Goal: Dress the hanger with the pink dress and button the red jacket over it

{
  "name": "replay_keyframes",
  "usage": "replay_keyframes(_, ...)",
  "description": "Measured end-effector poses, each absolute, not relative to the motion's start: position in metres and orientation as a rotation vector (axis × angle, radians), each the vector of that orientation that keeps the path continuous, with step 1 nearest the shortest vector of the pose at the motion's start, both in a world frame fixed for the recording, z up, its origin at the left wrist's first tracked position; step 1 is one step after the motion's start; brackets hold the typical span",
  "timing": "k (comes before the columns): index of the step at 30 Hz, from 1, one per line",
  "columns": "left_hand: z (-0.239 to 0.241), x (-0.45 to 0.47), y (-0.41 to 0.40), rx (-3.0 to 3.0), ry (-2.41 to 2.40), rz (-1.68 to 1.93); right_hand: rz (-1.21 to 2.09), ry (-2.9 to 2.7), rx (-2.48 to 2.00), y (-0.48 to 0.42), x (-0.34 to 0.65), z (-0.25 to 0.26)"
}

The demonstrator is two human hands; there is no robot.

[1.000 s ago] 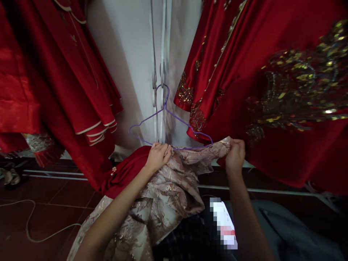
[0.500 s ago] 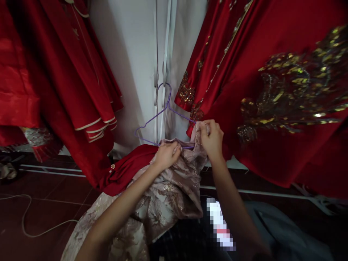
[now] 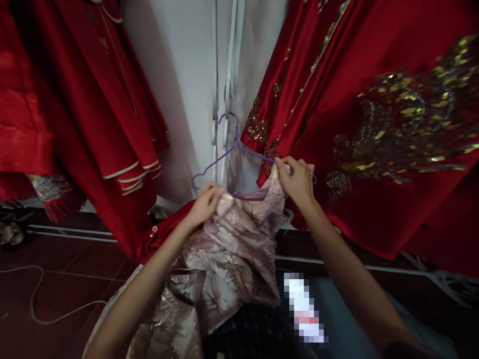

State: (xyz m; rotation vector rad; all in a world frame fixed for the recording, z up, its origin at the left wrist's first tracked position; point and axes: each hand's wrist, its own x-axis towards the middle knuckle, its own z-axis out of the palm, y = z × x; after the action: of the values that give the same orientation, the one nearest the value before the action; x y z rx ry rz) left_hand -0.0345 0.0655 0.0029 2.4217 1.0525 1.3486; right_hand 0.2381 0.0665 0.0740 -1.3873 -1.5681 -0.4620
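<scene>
A pale pink dress (image 3: pixel 228 259) with shiny patterned fabric hangs bunched below a purple hanger (image 3: pixel 236 145). The hanger's lower bar runs inside the neckline. My right hand (image 3: pixel 298 183) is closed, pinching the right shoulder of the dress against the hanger's right arm. Fingers of my left hand (image 3: pixel 205 203) are closed on the neckline fabric at the other side, below the hanger's left arm, which is bare. A red cloth (image 3: pixel 164 234) with a small pearly flower lies against the dress behind my left forearm.
Red garments (image 3: pixel 86 109) hang at left, and a red garment with gold sequins (image 3: pixel 404 114) hangs at right. A pale wall (image 3: pixel 168 65) with thin metal strips stands behind. A white cable (image 3: pixel 37 299) lies on the tiled floor.
My left hand has moved left and slightly up with the neckline fabric. My right hand has shifted a little right and up along the hanger, and the hanger has moved slightly right.
</scene>
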Motion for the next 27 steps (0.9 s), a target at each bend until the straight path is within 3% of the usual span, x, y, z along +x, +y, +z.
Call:
replay_keyframes(4,-0.034,-0.133,0.092,2.131,1.705,1.433,-0.429,-1.604,-1.373,0.066,0.243,0.08)
replay_keyframes(11,-0.073,-0.185,0.111,1.856,1.604,1.35,-0.374,-1.658,-1.352,0.067,0.243,0.08)
replay_keyframes(27,0.018,-0.129,0.109,2.096,1.292,1.397,-0.14,-1.672,-1.303,0.063,0.238,0.077)
